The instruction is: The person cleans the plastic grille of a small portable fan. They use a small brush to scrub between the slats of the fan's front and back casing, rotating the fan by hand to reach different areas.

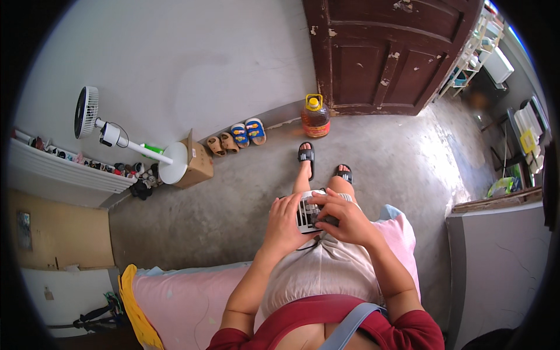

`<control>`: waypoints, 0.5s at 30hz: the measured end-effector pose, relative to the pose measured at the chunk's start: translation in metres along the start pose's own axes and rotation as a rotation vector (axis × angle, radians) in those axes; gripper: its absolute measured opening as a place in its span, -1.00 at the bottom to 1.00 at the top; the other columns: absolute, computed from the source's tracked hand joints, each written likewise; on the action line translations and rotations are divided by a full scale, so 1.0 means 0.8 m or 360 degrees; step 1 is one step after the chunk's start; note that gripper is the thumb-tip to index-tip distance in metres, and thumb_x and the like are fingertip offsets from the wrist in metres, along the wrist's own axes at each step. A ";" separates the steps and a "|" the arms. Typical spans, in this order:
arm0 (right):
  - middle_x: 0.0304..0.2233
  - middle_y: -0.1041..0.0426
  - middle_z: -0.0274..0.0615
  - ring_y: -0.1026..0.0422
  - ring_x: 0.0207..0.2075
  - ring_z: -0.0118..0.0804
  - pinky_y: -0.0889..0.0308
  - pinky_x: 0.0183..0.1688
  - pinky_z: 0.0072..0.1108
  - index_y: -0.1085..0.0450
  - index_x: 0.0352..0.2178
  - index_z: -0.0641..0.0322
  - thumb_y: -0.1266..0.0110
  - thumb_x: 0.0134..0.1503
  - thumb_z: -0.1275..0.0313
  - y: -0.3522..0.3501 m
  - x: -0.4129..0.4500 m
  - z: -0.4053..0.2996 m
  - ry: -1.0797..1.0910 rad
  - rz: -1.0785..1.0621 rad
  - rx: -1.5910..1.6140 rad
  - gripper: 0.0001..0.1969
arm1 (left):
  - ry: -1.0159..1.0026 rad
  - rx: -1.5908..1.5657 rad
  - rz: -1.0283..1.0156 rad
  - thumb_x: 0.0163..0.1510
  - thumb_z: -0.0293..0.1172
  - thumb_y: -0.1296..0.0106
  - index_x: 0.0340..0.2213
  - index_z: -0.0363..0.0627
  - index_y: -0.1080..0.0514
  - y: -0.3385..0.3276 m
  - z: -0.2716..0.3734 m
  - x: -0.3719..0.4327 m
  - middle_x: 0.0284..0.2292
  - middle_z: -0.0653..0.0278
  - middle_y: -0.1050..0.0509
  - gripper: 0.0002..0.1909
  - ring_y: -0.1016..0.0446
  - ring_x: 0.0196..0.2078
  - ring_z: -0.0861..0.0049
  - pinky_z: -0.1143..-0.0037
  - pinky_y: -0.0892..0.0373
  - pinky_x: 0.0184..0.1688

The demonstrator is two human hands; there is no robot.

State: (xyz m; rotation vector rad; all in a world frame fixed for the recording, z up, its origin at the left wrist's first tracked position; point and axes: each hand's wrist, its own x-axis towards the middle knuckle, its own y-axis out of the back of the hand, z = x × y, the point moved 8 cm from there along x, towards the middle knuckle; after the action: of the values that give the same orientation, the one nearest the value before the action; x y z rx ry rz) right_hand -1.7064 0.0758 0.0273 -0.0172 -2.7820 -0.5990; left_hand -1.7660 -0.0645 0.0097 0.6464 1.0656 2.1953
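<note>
A small white appliance with a slatted grille (303, 214) rests at my lap. My left hand (284, 221) holds it by its left side, fingers spread along the edge. Over its right part is my right hand (343, 216), its fingers closed on a small dark object (331, 220) that lies against the grille; what this object is I cannot tell. A thin black cord shows just below the appliance. Part of the grille and the appliance's far side are hidden by my fingers.
I sit on a bed with a pink sheet (188, 297). Ahead stand a large oil bottle (316, 120), slippers (255, 131), a cardboard box (199, 164) and a white fan (173, 168). A brown door (385, 61) is beyond; a low wall (494, 262) is at right.
</note>
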 end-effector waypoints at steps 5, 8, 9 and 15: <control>0.03 -0.49 -0.03 -0.38 0.16 0.06 -0.29 0.15 -0.21 -0.41 -0.38 0.31 -0.28 0.01 0.58 0.003 0.005 -0.022 -0.0074 0.0065 -0.0101 -0.83 | -0.0142 -0.0068 0.0048 -0.35 -0.13 -0.49 0.08 -0.13 -0.31 0.012 0.024 -0.004 0.03 0.15 -0.41 -0.06 -0.35 0.13 0.15 0.04 -0.14 0.26; -0.06 -0.53 -0.01 -0.48 0.00 0.06 -0.38 0.01 -0.28 -0.42 -0.37 0.34 -0.27 0.02 0.57 0.020 0.023 -0.017 -0.0127 0.0198 -0.0214 -0.84 | -0.0139 -0.0043 0.0024 -0.32 -0.11 -0.46 0.08 -0.13 -0.31 0.012 0.037 -0.013 0.04 0.14 -0.41 -0.08 -0.34 0.14 0.16 0.04 -0.12 0.27; -0.06 -0.53 -0.01 -0.48 0.00 0.06 -0.38 0.01 -0.28 -0.42 -0.37 0.34 -0.27 0.02 0.57 0.025 0.030 -0.015 -0.0122 0.0199 -0.0219 -0.84 | -0.0144 -0.0016 0.0015 -0.30 -0.10 -0.45 0.09 -0.14 -0.31 0.012 0.042 -0.015 0.05 0.14 -0.40 -0.08 -0.33 0.14 0.16 0.03 -0.12 0.28; -0.22 -0.59 -0.05 -0.55 -0.19 0.03 -0.44 -0.11 -0.37 -0.44 -0.36 0.34 -0.33 -0.06 0.59 0.054 0.031 -0.035 -0.0333 0.0261 -0.0081 -0.78 | -0.0180 0.0033 0.0141 -0.30 -0.09 -0.44 0.09 -0.16 -0.30 0.035 0.057 -0.022 0.04 0.11 -0.40 -0.08 -0.33 0.13 0.13 0.02 -0.13 0.26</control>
State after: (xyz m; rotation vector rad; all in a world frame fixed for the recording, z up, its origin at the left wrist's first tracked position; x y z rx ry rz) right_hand -1.7192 0.1026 0.0765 -0.3339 -2.9256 -0.6594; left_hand -1.7324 -0.0668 0.0549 0.8316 1.0203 2.1963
